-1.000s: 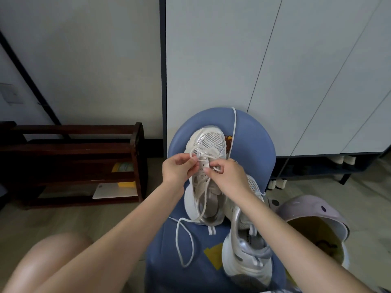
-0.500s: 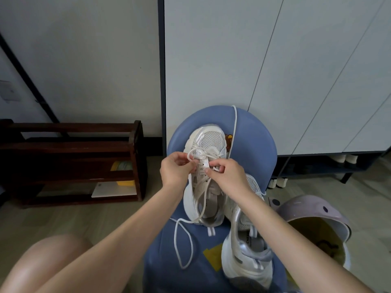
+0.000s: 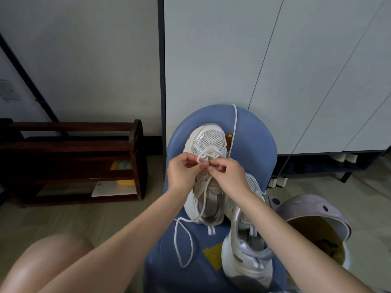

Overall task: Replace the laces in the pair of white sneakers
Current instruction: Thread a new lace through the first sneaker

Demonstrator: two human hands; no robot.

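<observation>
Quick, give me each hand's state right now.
Left hand: pinching the white shoelace over the sneaker.
Right hand: also pinching that shoelace.

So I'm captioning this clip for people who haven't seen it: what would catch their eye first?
Two hands, the left hand and right hand, meet mid-picture, pinching a white lace over the front of a white sneaker. It sits on a blue seat, with the second sneaker nearer on the right. A loose loop of lace trails toward the camera.
</observation>
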